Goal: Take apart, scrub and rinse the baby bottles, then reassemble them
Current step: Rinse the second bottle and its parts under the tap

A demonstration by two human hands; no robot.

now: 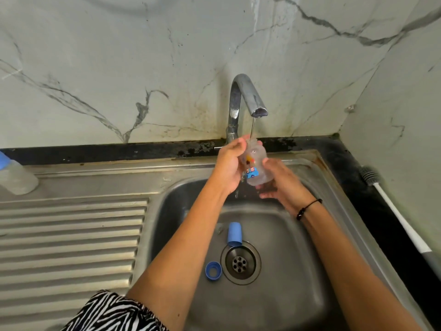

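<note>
A clear baby bottle body (pixel 256 167) with a small coloured print is held upright under the tap (pixel 248 99), and a thin stream of water runs into its mouth. My left hand (pixel 229 164) grips its left side near the top. My right hand (pixel 279 183) wraps around its lower right side and base. Down in the sink basin (pixel 298 271) a blue cap (pixel 234 234) lies beside the drain (pixel 240 262), and a blue screw ring (pixel 213 270) lies to the drain's left.
A second bottle (pixel 16 176) with a blue top lies on the ribbed draining board (pixel 71 240) at the far left. A bottle brush (pixel 391 209) with a white handle rests on the dark counter to the right of the sink.
</note>
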